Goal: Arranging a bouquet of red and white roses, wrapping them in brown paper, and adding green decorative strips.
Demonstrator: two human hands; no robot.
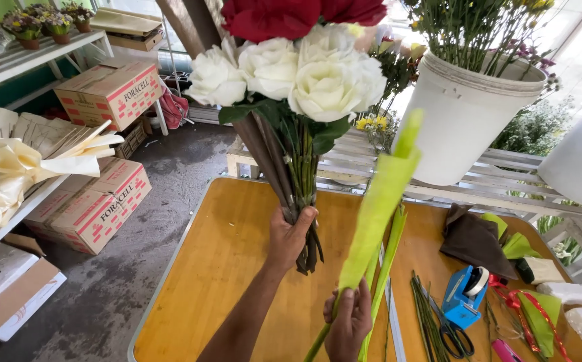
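A bouquet [291, 74] of white roses topped by red roses is held upright above the counter [217, 268], its long axis running nearly vertical with the blooms pointing up and slightly toward the camera and the stems pointing down. The stems are bundled tight, green and ridged, with a strip of dark brown wrap laid along their left side. The left hand [289, 236] is closed around the lower stems, fingers [304, 218] wrapped firmly about the bundle, the cut ends projecting just below the fist. A folded sheet of light green wrapping paper [378, 201] is gripped at its lower end by the right hand [350, 322], the fingers pinched shut on it; the sheet is long and narrow, matte and softly creased, and is tilted with its upper tip leaning right, just beside the bouquet stems. The white rose petals appear dense and ruffled, the leaves beneath them dark and glossy. The counter is of smooth orange-brown wood with a pale metal edge. On it, to the right, lie trimmed green stems [428, 315], black-handled scissors [455, 335], a blue tape dispenser [464, 295] and a folded brown cloth [472, 241]. A white plastic bucket [465, 121] of flowers stands behind on a slatted shelf.
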